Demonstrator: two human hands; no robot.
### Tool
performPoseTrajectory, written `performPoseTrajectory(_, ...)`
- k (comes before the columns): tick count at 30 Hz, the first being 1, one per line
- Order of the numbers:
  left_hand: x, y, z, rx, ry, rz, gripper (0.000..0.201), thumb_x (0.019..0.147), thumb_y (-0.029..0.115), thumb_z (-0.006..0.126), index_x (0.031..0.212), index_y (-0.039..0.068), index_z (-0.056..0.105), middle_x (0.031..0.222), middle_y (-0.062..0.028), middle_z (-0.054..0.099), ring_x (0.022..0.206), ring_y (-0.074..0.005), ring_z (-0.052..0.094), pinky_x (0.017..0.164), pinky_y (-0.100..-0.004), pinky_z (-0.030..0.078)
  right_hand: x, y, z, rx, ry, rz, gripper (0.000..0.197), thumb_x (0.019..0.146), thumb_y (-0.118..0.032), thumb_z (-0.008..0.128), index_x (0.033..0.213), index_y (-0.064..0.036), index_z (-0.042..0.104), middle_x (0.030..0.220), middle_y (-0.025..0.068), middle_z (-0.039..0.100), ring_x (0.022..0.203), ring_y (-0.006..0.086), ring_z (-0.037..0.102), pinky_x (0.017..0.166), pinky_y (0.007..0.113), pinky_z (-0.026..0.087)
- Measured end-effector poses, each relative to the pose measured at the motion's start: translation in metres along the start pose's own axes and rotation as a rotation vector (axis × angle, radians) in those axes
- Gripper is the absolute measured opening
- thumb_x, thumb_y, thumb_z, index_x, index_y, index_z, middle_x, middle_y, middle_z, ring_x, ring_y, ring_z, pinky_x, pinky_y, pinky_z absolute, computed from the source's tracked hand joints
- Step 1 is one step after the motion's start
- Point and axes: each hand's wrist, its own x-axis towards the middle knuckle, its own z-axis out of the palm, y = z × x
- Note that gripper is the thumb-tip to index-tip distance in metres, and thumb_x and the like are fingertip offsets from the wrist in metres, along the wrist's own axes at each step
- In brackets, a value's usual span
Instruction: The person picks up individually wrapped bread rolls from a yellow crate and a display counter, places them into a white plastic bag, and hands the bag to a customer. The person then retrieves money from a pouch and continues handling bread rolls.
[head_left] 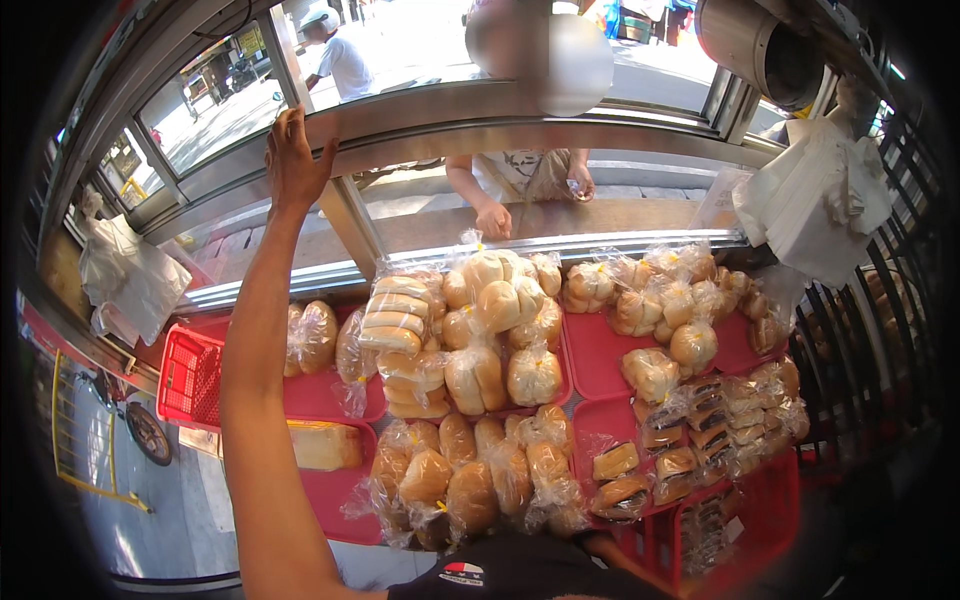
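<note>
My left arm stretches up past the bread, and my left hand (298,165) is on the metal window frame (400,130), fingers hooked over its upper edge and the thumb apart. Low in the view, part of my right arm (622,562) shows beside my dark shirt; its hand is hidden. Below the window, clear-bagged bread rolls (497,300) are heaped on red trays (598,360). Nearer me lie bagged long buns (470,490). To the right are small packed filled pastries (675,470). A bagged loaf (325,445) lies near my left forearm.
Beyond the window, a person's hand (493,220) rests near the counter (620,217); the other holds something small. White plastic bags hang at right (815,190) and left (125,270). Red baskets stand at left (190,375) and lower right (785,520). Black bars (900,350) line the right side.
</note>
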Motion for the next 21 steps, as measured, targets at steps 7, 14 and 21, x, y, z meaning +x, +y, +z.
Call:
performPoseTrajectory(7,-0.031,-0.049,0.000,0.133,0.028,0.015,0.074,0.091,0.041,0.070,0.147,0.003,0.042,0.147,-0.0188,0.041,0.139,-0.0389,0.038,0.107,-0.0528,0.044,-0.103,-0.079,-0.002,0.165,0.204,0.383,0.050,0.087,-0.047,0.062,0.112,-0.0048,0.073,0.108,0.0224,0.072,0.107,0.0391,0.068,0.093,0.046,0.052)
performPoseTrajectory(14,-0.031,-0.078,-0.042,0.241,-0.291,-0.164,0.076,0.090,0.046,0.069,0.151,0.012,0.040,0.155,-0.0147,0.037,0.142,-0.0369,0.038,0.106,-0.0539,0.045,-0.143,-0.135,0.014,0.210,0.319,0.370,0.041,0.086,-0.041,0.064,0.108,-0.0075,0.074,0.106,0.0216,0.072,0.105,0.0407,0.067,0.092,0.047,0.053)
performPoseTrajectory(21,-0.125,-0.172,-0.085,-0.046,-0.590,-0.155,0.082,0.086,0.050,0.071,0.153,0.013,0.040,0.156,-0.0190,0.039,0.143,-0.0369,0.041,0.116,-0.0459,0.038,-0.119,-0.130,0.077,0.357,0.497,0.276,0.036,0.085,-0.031,0.071,0.105,-0.0014,0.074,0.093,0.0188,0.074,0.087,0.0291,0.074,0.084,0.040,0.055)
